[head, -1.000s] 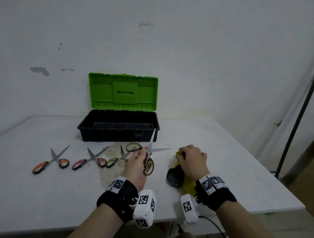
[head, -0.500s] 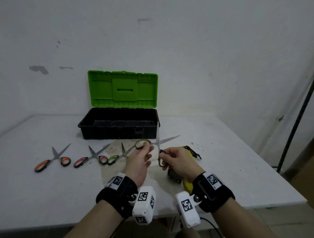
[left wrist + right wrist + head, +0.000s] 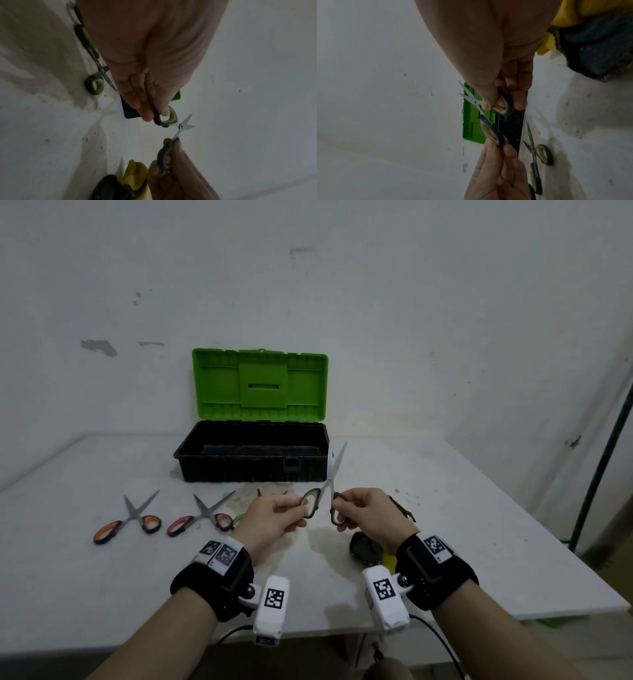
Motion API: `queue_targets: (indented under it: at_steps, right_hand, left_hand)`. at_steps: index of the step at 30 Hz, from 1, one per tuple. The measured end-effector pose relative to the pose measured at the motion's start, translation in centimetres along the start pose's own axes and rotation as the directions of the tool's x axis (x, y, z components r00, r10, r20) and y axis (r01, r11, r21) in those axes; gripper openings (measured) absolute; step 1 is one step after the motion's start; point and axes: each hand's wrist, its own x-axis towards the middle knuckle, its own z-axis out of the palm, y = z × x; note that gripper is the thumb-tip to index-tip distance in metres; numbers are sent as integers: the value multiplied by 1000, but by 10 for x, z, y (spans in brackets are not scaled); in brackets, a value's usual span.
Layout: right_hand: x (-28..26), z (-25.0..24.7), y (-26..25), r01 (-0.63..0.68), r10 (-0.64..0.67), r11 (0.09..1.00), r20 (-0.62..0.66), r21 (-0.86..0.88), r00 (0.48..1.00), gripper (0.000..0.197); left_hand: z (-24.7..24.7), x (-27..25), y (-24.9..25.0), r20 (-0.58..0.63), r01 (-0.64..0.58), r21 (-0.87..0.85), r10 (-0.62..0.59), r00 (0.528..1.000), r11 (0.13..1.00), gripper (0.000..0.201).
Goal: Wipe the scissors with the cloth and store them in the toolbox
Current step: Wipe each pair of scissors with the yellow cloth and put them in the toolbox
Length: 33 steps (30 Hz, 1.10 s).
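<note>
A pair of green-and-dark-handled scissors (image 3: 330,486) is held above the table, blades a little apart and pointing up past the toolbox's right corner. My left hand (image 3: 301,510) pinches the left handle loop (image 3: 169,117). My right hand (image 3: 342,510) pinches the other handle (image 3: 503,106). The yellow and dark cloth (image 3: 364,549) lies bunched on the table under my right wrist, with no hand on it. The black toolbox (image 3: 253,470) stands behind with its green lid (image 3: 260,385) up; the inside looks dark and I see nothing in it.
Orange-handled scissors (image 3: 128,522) and red-handled scissors (image 3: 200,517) lie on the left of the white table (image 3: 102,594). A second green pair (image 3: 92,56) lies behind my left hand on a stained patch. A dark pole (image 3: 599,467) stands right of the table.
My right hand left the cloth and took the scissors' second handle. The wide-spread blades have come nearer together and swung upright. The cloth stays on the table.
</note>
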Motion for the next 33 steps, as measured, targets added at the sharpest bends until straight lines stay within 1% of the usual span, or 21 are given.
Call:
queue_targets:
  at_steps: [5,7,10,11,12,13,16,17,20,22,24,26,29,31,33]
  right_hand:
    - [7,19,-2,16,-11,995,-55,94,998,15]
    - [9,26,-6,29,-17,990,-87,140,996,13]
    - [16,32,-15,37,-16,985,-124,171,992,11]
    - [19,34,-18,41,-16,986,-150,164,989,14]
    - [22,35,-19,51,-25,990,-192,128,981,19]
    - [26,38,-21,69,-54,996,-242,57,969,22]
    - [37,47,-30,140,-186,977,-331,-160,925,26]
    - [41,49,-33,138,-203,968,-337,-208,919,28]
    - [52,55,-41,112,-208,945,-299,-309,931,37]
    - [61,59,-44,106,-201,943,-287,-317,937,46]
    - [74,62,-48,89,-189,943,-297,-321,936,47]
    - [87,62,-54,71,-182,937,-303,-342,936,43]
    - [114,52,-60,22,-163,908,-303,-418,939,43]
    - [139,45,-61,-52,-114,873,-308,-484,944,46]
    - [167,42,-59,-121,-66,832,-312,-541,948,47]
  left_hand:
    - [0,1,-1,-30,5,-66,-7,1000,998,7]
    - [3,0,-2,-41,12,-75,-15,999,997,9]
    - [3,2,-1,-97,13,-119,-25,995,993,12]
    - [1,4,1,-113,6,-121,-20,993,993,12]
    - [-1,7,4,-124,-4,-123,-12,992,992,11]
    - [-3,9,7,-133,-12,-118,-4,991,993,10]
    - [-7,18,17,-157,-39,-54,30,987,998,10]
    - [-9,21,20,-166,-47,-27,42,985,999,10]
    - [-16,31,27,-188,-83,37,88,978,996,14]
    - [-21,37,32,-178,-110,106,128,976,988,12]
    - [-30,46,37,-150,-136,183,165,975,974,11]
    - [-49,60,41,-142,-175,283,222,965,943,19]
    - [-98,86,50,-228,-170,391,274,934,905,30]
    - [-137,102,52,-301,-116,469,281,911,876,34]
    - [-175,122,46,-373,-25,546,269,888,837,35]
